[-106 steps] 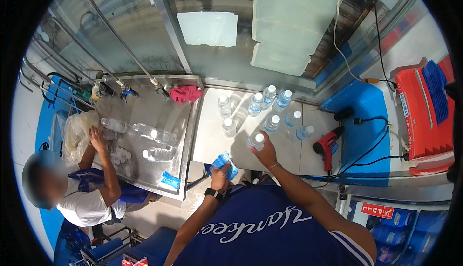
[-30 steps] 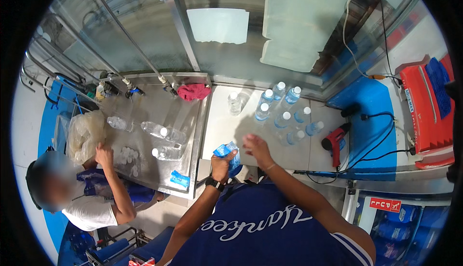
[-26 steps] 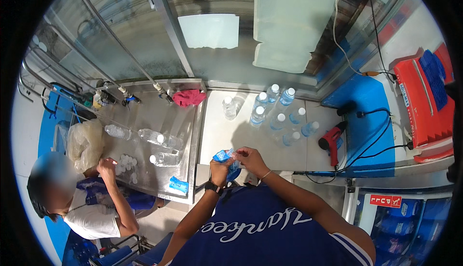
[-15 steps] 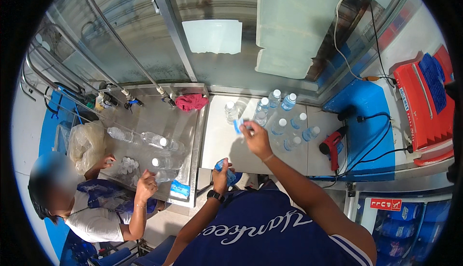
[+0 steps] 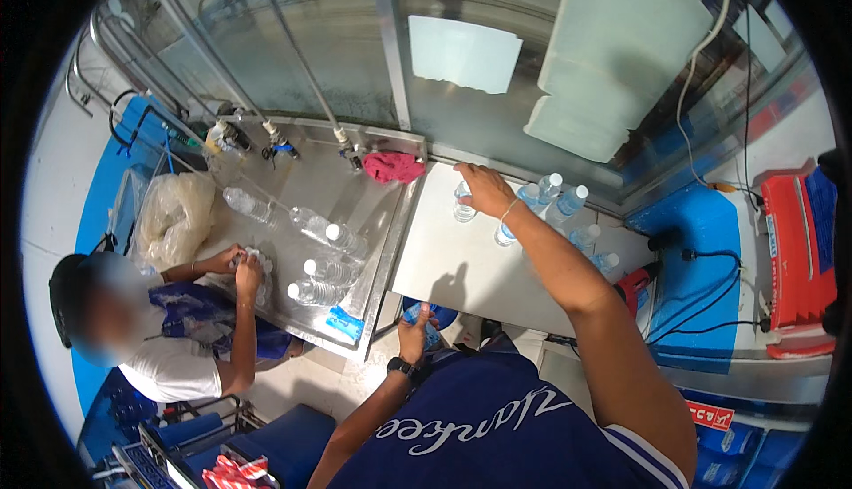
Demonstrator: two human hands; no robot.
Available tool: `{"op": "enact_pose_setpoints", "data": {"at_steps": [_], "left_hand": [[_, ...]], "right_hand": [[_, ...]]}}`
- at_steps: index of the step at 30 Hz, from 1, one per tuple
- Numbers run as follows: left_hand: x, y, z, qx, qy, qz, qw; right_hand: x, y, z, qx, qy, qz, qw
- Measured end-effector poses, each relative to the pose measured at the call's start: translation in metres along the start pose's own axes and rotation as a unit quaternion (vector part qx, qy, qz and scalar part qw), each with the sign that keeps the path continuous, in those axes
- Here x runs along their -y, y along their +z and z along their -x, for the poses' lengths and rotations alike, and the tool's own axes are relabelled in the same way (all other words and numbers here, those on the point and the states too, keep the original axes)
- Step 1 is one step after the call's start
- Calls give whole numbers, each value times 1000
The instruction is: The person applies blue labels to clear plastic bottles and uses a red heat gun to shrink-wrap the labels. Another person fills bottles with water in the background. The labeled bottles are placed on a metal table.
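My right hand reaches over the white counter, fingers curled round the top of an upright clear bottle with little or no label visible. Right of it stand several capped bottles with light-blue bands, partly behind my forearm. My left hand is low at the counter's front edge, closed on a bunch of blue plastic labels.
At left, a co-worker has both hands at white caps in a steel sink with bottles, a plastic bag, pink cloth and taps. Right: red heat gun, cords, red rack.
My right hand has moved from my left hand, forward onto the lone clear bottle. My left hand still grips the labels. The co-worker's hands have come together. The view has shifted.
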State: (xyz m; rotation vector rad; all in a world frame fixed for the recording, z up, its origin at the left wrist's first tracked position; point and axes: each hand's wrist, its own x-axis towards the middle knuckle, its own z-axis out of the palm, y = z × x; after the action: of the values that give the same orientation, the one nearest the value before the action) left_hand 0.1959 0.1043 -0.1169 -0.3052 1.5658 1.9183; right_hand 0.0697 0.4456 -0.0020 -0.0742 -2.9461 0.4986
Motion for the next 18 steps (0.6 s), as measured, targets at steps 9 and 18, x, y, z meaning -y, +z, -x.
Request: {"op": "enact_pose_setpoints", "data": {"at_steps": [9,18], "left_hand": [[-6,0,9,-15,-8,37,999],[-121,-72,15,-415,469,-363,690]], "right_hand": [[26,39,-43,199,-63,371,905],[159,48,-39,-7,-260,-171,950]]}}
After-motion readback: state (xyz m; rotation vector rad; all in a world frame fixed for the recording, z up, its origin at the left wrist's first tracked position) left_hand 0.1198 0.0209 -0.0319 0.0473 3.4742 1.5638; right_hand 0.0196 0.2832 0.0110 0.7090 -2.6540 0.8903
